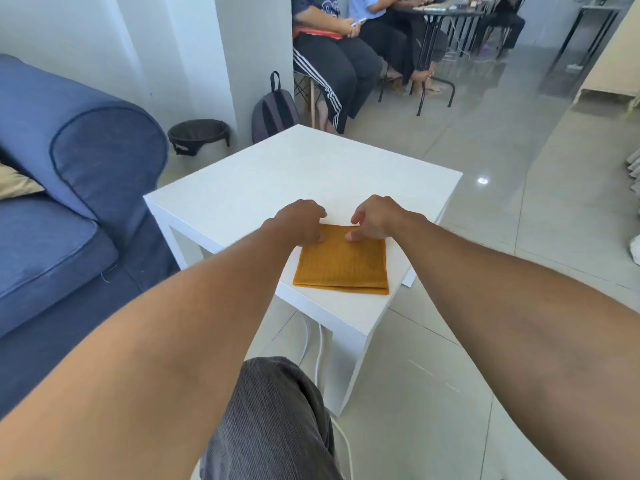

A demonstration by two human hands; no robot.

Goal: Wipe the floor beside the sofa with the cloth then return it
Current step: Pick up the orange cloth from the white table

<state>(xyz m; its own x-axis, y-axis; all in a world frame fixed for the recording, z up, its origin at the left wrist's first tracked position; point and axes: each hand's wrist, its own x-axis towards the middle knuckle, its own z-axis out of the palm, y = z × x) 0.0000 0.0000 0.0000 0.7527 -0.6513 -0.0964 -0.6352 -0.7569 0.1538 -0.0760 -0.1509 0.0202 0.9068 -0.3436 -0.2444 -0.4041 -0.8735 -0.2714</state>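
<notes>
A folded mustard-orange cloth (341, 263) lies flat on the near part of a small white table (263, 181). My left hand (298, 221) rests on the cloth's far left corner with fingers curled onto it. My right hand (372, 218) pinches the far edge at the right of the left hand. Both hands touch the cloth, which is still flat on the table. The blue sofa (69, 188) stands to the left of the table.
A dark waste bin (198, 137) and a backpack (273, 110) stand against the white wall behind the table. People sit on chairs at a black table (446, 15) at the back. Glossy tiled floor (502, 209) spreads to the right. White cables (318, 344) run under the table.
</notes>
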